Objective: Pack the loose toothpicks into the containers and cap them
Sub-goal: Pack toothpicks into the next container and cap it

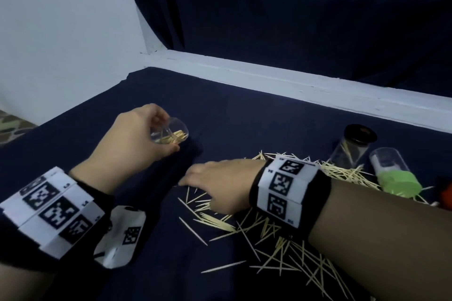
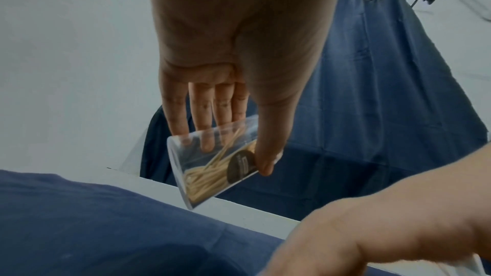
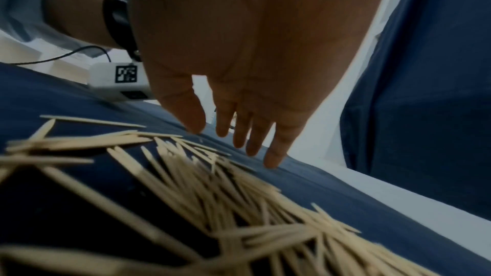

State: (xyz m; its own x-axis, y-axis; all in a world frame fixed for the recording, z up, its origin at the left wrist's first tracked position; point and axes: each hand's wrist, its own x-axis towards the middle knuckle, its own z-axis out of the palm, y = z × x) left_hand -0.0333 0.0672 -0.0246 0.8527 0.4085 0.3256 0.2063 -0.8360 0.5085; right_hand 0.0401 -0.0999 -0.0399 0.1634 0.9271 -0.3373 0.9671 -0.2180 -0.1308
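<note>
Left hand (image 1: 137, 138), far left on the dark navy cloth-covered surface (image 1: 244, 117): thumb and fingers curled round a clear, smooth plastic cylindrical container (image 1: 171, 133), tilted, part-filled with pale wooden toothpicks bunched toward its lower end. Same clear container (image 2: 210, 163) from the left wrist: fingers (image 2: 202, 116) behind the transparent wall, thumb pressed on a round dark label, rim pointing down-left.

Right hand (image 1: 220, 183), nearer and just right of centre: fingers (image 3: 273, 150) straight and spread, tips down on the cloth at the far-left edge of the loose toothpicks (image 1: 269, 227), gripping nothing. Slim, pointed, matt sticks of light wood, scattered criss-cross in a broad heap (image 3: 212, 186) from under the right wrist toward the near right.

Far right, beyond the heap: a clear tube with a glossy black round cap (image 1: 352, 146), leaning, a few sticks inside; just beside it, a clear tube with a lime-green cap (image 1: 393, 176), lying tilted with cap toward the near side.

Both wrists banded in white straps printed with black square markers (image 1: 281, 188).
</note>
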